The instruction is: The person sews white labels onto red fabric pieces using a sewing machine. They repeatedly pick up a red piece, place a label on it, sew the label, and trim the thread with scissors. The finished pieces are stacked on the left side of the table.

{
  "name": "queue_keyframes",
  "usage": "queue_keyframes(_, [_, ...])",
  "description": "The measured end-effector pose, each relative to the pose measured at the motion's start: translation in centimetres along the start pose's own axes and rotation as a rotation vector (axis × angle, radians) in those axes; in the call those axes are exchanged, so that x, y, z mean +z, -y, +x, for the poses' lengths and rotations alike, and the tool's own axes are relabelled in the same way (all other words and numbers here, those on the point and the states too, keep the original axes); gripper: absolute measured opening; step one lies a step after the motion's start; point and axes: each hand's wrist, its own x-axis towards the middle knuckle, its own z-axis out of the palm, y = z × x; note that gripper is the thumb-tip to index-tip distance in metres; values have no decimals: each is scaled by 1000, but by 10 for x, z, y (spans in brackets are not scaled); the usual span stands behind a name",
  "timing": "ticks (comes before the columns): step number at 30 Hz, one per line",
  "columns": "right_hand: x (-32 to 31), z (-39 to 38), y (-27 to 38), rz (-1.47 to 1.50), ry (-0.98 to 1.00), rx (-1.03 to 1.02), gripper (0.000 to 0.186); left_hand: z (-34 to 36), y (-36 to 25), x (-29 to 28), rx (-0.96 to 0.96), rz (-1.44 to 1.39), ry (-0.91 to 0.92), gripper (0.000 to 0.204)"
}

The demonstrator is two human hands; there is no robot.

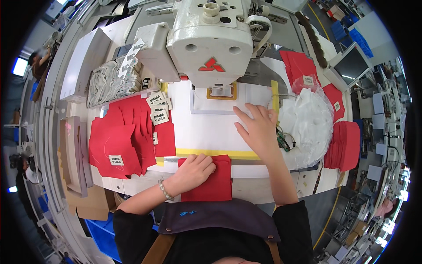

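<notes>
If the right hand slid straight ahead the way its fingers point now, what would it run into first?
Probably the small yellow-framed plate under the sewing machine head. The right hand lies flat on the white work surface, fingers aimed up-left; only bare surface shows between.

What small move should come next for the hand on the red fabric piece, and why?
Probably slide the red fabric piece forward onto the white plate. The left hand grips its top edge at the yellow border, it lies short of the sewing machine, and the right hand rests flat there.
</notes>
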Motion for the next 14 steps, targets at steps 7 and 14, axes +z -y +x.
queue_keyframes(7, [-7,-76,0,465,-287,34,54,-12,2,-7,129,173,-232,21])
queue_keyframes(14, [29,-122,16,471,-247,-431,87,53,17,-50,296,300,-384,18])
